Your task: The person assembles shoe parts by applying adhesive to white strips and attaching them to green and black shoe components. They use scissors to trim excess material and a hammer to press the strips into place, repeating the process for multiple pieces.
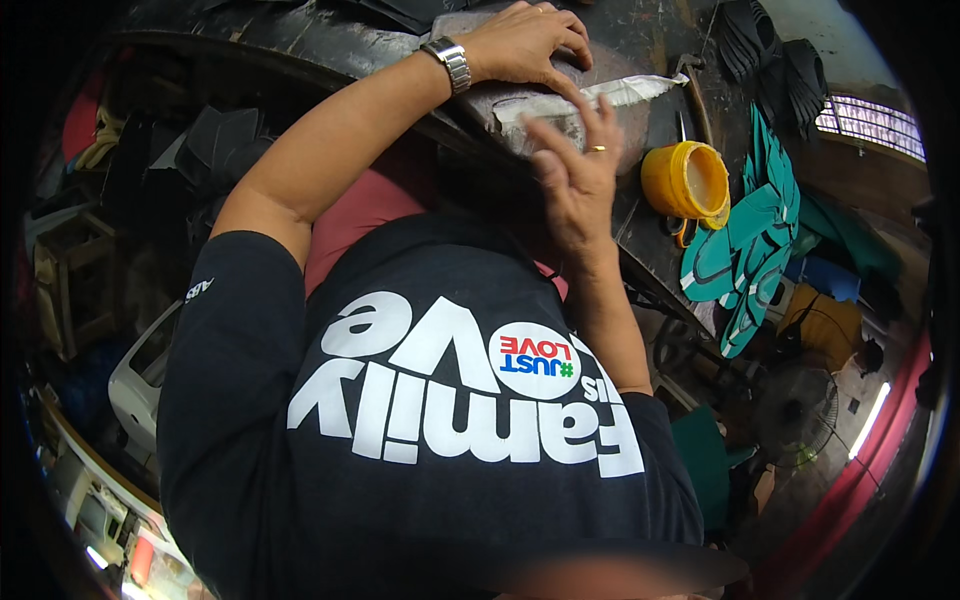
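Note:
My left hand [525, 45], with a metal watch on its wrist, rests at the far side of a grey slab [632, 130] on the dark workbench. Its fingers are bent and apart, and one digit reaches down onto a narrow white strip [640, 90] lying across the slab. My right hand [578, 180] hovers over the near edge of the slab, fingers spread and partly smeared by motion. Its fingertips come close to the strip and to my left hand. No held thing shows in either hand.
Right of my hands, a yellow tub [685, 180] of pale paste stands near the bench edge, with scissors [685, 232] below it. Green sole-shaped cutouts [740, 240] hang over the edge. Black curved pieces [750, 45] lie at the far right. A white plastic chair [140, 385] is at left.

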Demonstrator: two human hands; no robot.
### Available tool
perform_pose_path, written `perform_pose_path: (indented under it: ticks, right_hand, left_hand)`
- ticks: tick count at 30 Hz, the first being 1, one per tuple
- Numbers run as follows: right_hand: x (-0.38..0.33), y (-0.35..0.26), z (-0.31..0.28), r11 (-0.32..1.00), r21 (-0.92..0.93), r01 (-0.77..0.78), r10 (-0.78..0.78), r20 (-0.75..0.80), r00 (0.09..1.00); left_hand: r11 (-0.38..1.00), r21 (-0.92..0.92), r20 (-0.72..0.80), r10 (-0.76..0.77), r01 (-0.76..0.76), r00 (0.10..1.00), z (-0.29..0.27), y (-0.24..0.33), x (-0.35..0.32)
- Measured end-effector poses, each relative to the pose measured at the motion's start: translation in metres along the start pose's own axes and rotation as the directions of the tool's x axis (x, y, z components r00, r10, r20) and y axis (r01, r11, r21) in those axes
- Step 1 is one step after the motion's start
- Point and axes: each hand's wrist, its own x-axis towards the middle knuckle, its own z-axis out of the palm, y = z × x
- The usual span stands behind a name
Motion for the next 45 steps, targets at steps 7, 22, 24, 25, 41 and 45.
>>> perform_pose_path:
  ticks: [7, 22, 24, 25, 41, 45]
  right_hand:
    - [-0.005, 0.021, -0.001, 0.847, -0.531, 0.006, -0.012, -0.007, 1.0]
    - [-0.011, -0.006, -0.03, 0.953, -0.272, 0.135, -0.136, 0.016, 0.991]
    - [-0.008, 0.005, -0.066, 0.995, -0.097, -0.018, 0.003, -0.154, 0.988]
    - [-0.009, 0.014, -0.084, 0.997, -0.012, -0.075, 0.071, -0.197, 0.978]
    - [-0.038, 0.052, -0.135, 0.746, -0.552, -0.373, 0.16, -0.394, 0.905]
    - [-0.036, 0.035, -0.134, 0.862, -0.365, -0.351, 0.192, -0.406, 0.893]
  left_hand:
    - [1.0, 0.002, 0.001, 0.0, 0.0, 1.0, -0.002, 0.003, 0.002]
    - [0.997, 0.068, 0.028, 0.017, -0.019, 0.999, 0.004, -0.001, 0.003]
    - [0.998, 0.063, 0.032, 0.006, -0.008, 0.999, 0.003, 0.001, 0.003]
    - [0.998, 0.065, 0.039, -0.008, 0.005, 0.999, 0.002, 0.001, 0.003]
    - [0.999, 0.037, 0.034, -0.03, 0.029, 0.999, 0.001, 0.002, 0.002]
    - [0.999, 0.031, 0.036, -0.042, 0.041, 0.998, 0.001, 0.003, 0.001]
